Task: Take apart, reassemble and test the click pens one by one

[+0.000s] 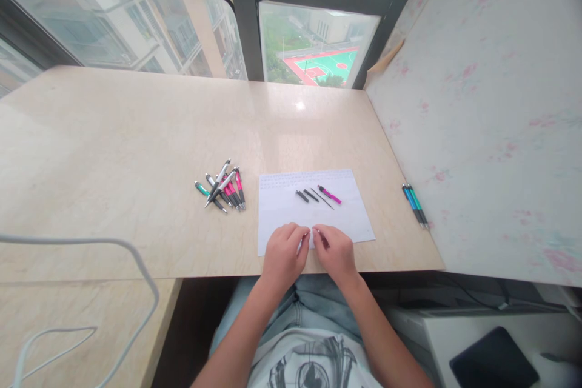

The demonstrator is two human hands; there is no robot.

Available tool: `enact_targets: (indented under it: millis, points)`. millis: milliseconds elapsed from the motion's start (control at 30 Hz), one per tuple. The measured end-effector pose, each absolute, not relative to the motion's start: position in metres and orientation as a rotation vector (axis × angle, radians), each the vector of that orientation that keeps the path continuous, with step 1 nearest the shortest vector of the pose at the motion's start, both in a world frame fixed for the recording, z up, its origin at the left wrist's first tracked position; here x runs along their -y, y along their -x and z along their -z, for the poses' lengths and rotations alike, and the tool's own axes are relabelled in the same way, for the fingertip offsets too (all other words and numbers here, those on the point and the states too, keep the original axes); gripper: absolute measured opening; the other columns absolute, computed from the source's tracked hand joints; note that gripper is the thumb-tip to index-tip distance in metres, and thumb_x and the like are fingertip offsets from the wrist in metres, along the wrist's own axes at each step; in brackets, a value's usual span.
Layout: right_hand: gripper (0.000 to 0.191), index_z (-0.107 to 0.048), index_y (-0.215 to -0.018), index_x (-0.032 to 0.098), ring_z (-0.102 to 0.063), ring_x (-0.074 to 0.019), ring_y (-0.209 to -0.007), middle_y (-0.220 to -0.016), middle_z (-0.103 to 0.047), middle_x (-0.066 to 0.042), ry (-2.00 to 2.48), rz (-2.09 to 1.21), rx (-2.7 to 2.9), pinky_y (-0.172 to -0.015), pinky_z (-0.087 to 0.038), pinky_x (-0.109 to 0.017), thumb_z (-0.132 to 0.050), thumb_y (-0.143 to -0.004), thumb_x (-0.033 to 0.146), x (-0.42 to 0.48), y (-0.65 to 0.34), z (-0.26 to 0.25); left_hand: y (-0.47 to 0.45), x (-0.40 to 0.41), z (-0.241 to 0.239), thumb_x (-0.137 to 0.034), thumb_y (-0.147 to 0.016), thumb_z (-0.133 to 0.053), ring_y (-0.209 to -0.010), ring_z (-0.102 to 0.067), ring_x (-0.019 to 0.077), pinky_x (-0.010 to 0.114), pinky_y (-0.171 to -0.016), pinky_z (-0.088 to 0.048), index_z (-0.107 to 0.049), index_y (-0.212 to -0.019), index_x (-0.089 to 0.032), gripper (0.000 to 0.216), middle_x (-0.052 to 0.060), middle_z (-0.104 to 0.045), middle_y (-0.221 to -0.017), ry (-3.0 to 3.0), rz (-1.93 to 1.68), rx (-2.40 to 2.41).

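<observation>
Both hands work at the near edge of the desk [136,133]. The left hand [284,250] and right hand [335,251] are each closed narrow, thumb and fingertips pinched together, and they meet on a small item [313,235] too small to identify. The item sits over the near margin of a white sheet [277,218].

Writing: faint lines run along the sheet's far edge, not legible. No brand is readable on any pen.

On the sheet, beyond the hands and apart from them, lie pen parts side by side: two short dark pieces [306,196], a thin refill [324,199] and a pink barrel [330,194].

Surroundings: a loose pile of pens [222,188], pink, white and green, lies just left of the sheet. Two blue and green pens [415,206] lie together at the desk's right edge, against a pale board [491,121]. A white cable [91,291] loops over the left corner. Nothing stands between the hands and the parts.
</observation>
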State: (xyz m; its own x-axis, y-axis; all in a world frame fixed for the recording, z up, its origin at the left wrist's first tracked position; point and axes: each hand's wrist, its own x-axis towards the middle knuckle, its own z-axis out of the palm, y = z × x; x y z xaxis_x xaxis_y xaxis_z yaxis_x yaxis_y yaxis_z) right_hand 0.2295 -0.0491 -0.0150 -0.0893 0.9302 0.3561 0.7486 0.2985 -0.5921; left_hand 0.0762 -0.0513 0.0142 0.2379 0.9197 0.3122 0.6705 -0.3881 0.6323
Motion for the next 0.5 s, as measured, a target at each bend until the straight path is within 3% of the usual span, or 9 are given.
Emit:
enact_targets:
  millis: [233, 500]
  points:
    - [0.024, -0.071, -0.093, 0.020, -0.067, -0.0194, -0.078, -0.087, -0.074, -0.006, 1.591, -0.391, 1.928, -0.074, -0.048, -0.029, -0.047, -0.094, 0.025, 0.0456, -0.2278, 0.0145, -0.0720, 0.0457, -0.0045, -0.022, -0.096, -0.042, -0.081, -0.055, 0.0215, 0.037, -0.075, -0.044, -0.060, -0.094, -0.020, 0.019, 0.006, -0.061, -0.087, -2.294, -0.640, -1.508]
    - [0.024, -0.070, -0.093, 0.021, -0.067, -0.0202, -0.080, -0.088, -0.074, -0.007, 1.602, -0.423, 1.940, -0.075, -0.048, -0.029, -0.047, -0.095, 0.025, 0.0464, -0.2274, 0.0121, -0.0719, 0.0454, -0.0068, -0.022, -0.095, -0.042, -0.080, -0.052, 0.0216, 0.036, -0.075, -0.042, -0.061, -0.092, -0.021, 0.019, 0.006, -0.059, -0.088, -2.327, -0.598, -1.481]
